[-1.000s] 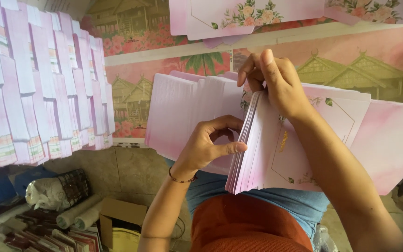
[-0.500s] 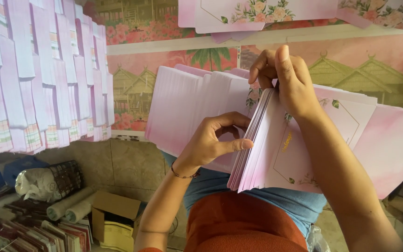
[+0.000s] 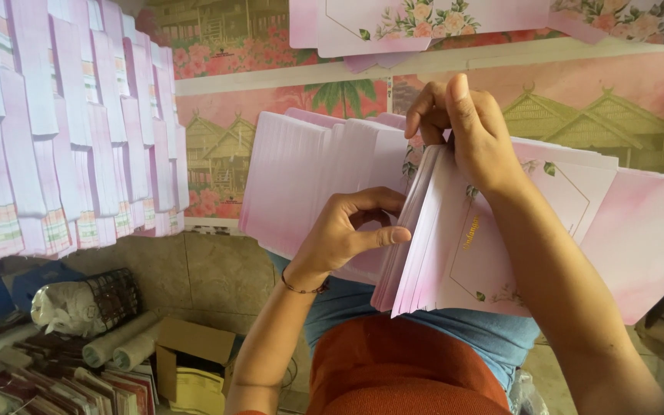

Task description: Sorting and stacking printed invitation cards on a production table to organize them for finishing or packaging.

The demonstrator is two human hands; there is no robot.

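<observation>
A thick stack of pale pink cards (image 3: pixel 455 253) with gold lines and small flower prints stands on edge over my lap. My right hand (image 3: pixel 466 131) grips the stack's top edge from above, fingers curled over it. My left hand (image 3: pixel 343 234) holds the stack's near side, its thumb pressed against the card edges at the middle. Behind the left hand, more of the same pink cards (image 3: pixel 301 180) fan out to the left. A thin bracelet sits on my left wrist.
Rows of pink card bundles (image 3: pixel 63 131) with banded ends hang at the left. Floral printed sheets (image 3: pixel 424 19) lie at the top. Below left are paper rolls (image 3: pixel 117 346), a small cardboard box (image 3: pixel 190 361) and a wrapped bundle (image 3: pixel 78 303).
The view has shifted slightly. My right hand has slid a little along the stack's top edge, and my left thumb has pressed in closer against the cards.
</observation>
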